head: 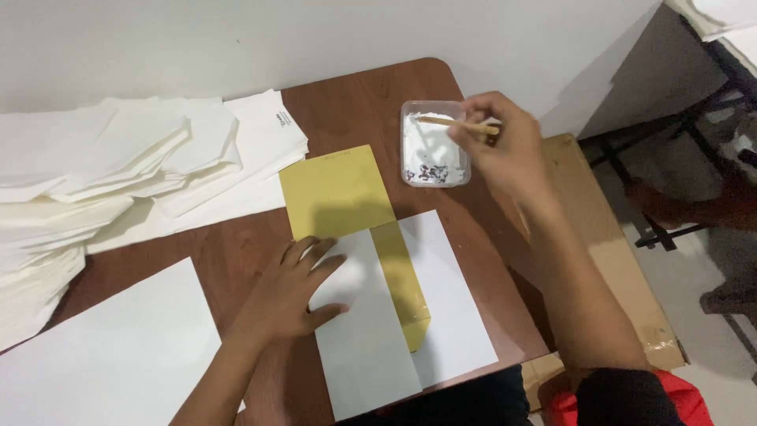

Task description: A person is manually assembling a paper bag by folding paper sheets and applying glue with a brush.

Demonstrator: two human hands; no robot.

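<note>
While the left hand (293, 293) lies flat on the brown table (371, 102), its fingers (325, 260) are spread wide and press down on the near edge of a white paper sheet (364, 347), with the thumb stretched out across the same sheet. That sheet is folded over a yellow sheet (335, 192), which shows as a square above the fingertips and as a narrow strip (402, 276) running down just to the right of them. A second white flap (445, 300) lies on the far side of the strip, well clear of the left hand.

Farther off, the right hand (501, 150) hangs over the right side of a small clear plastic tub (434, 154) holding white paste. Its fingers are pinched close around a thin wooden stick (457, 123), gripping it near the right end, so that the free end points left across the tub, over the paste. Whether the tip touches the paste cannot be told.

To the left of the table lies a loose heap of white paper sheets (118, 166), and a larger blank white sheet (118, 355) lies at the near left corner, just beside the left forearm. A flat piece of brown cardboard (607, 244) runs along the table's right edge, under the right forearm.
</note>
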